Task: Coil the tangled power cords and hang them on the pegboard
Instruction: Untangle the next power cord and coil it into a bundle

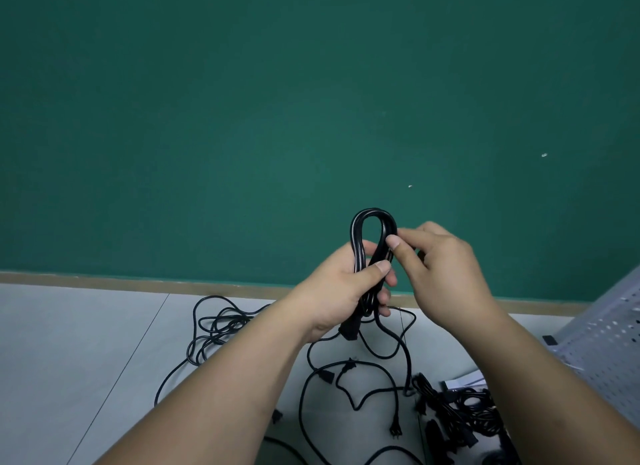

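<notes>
- Left hand grip: clenched round the waist of a coiled cord. The thumb lies across the front and the fingers wrap behind.
- Right hand grip: thumb and forefinger pinch the right-hand strands of the same coil, just above the left thumb.
- Coiled cord: one bundle of black, smooth, round-jacketed strands, held upright at frame centre. It is folded into a narrow loop with a rounded top at 12 o'clock of the hands.
- A blocky black connector sticks out under the left palm at 6 o'clock. One loose strand trails from the coil down to the floor.
- Floor: pale grey, smooth tiles with thin joint lines.
- Tangled cords: black overlapping loops on the floor at 9 o'clock of the hands. Can't tell how many cords are in it.
- More black cord loops lie at 6 o'clock. One plug with metal prongs lies there.
- Dense black cord pile at 5 o'clock. Number of cords can't be told.
- Pegboard: light grey perforated sheet with a regular hole grid, at the 3–4 o'clock frame edge. It sits tilted in view.
- Wall: matte green, filling the upper frame, with two small pale specks at 1–2 o'clock. A tan baseboard runs along its foot.
</notes>
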A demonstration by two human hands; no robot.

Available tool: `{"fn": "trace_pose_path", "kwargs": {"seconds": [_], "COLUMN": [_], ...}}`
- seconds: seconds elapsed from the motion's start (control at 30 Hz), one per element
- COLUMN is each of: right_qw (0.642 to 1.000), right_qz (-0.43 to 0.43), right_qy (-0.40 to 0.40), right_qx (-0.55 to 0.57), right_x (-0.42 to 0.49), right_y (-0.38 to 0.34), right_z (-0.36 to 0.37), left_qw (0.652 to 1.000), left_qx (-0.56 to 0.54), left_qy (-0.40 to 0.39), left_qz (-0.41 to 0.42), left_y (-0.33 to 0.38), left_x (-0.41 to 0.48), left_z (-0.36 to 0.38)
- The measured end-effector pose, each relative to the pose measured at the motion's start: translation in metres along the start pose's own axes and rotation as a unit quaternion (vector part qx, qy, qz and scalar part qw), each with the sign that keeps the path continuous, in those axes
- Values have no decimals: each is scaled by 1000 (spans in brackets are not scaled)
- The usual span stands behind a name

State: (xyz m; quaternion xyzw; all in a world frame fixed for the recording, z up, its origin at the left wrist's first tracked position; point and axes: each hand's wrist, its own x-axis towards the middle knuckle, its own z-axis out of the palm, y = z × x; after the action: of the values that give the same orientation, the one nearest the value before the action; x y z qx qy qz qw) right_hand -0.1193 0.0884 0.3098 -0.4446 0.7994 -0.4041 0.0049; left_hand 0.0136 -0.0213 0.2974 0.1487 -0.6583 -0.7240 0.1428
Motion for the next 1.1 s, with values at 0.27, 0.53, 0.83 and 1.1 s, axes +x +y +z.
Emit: {"fn": "trace_pose_path", "kwargs": {"seconds": [0.27,0.53,0.83,1.1], "right_qw": [947,885,883,925], "right_qz": [81,215,176,70], "right_qy": [-73,-124,-289,-307], "right_qx": [302,393,325,212], "right_x": [3,4,-9,-7], "right_y": [6,12,0,4], "right_z": [-11,-7,19,8], "left_qw": [995,998,975,921], "left_qx": [-3,36,-108,-18], "left_qy": [-96,-45,192,387], "left_qz": [8,-16,44,51], "left_y": [6,-3,8,8], "left_x": [-3,-6,11,22], "left_z": [8,5,-15,-82]}}
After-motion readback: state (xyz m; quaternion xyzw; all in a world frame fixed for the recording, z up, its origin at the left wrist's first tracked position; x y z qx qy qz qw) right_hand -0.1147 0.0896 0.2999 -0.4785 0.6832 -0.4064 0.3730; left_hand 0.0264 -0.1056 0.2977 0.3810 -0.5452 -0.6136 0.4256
